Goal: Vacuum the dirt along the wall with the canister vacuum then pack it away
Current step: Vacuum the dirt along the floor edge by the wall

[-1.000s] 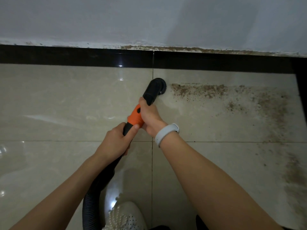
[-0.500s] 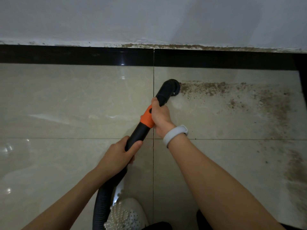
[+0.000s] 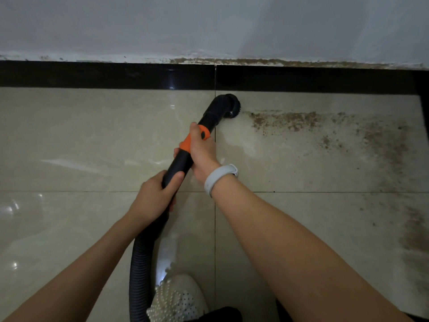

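I see the right hand [image 3: 202,154] gripping the wand [image 3: 185,154] at its orange collar [image 3: 193,139], fingers curled around it. The left hand [image 3: 155,196] grips the wand lower, above the hose [image 3: 139,270]. The brush [image 3: 228,105] sits on the floor [image 3: 92,135], just beside the baseboard [image 3: 104,75], touching the left edge of the dirt [image 3: 290,119].

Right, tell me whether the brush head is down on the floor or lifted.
Down: the brush head sits against the tile at the left end of the dirt.
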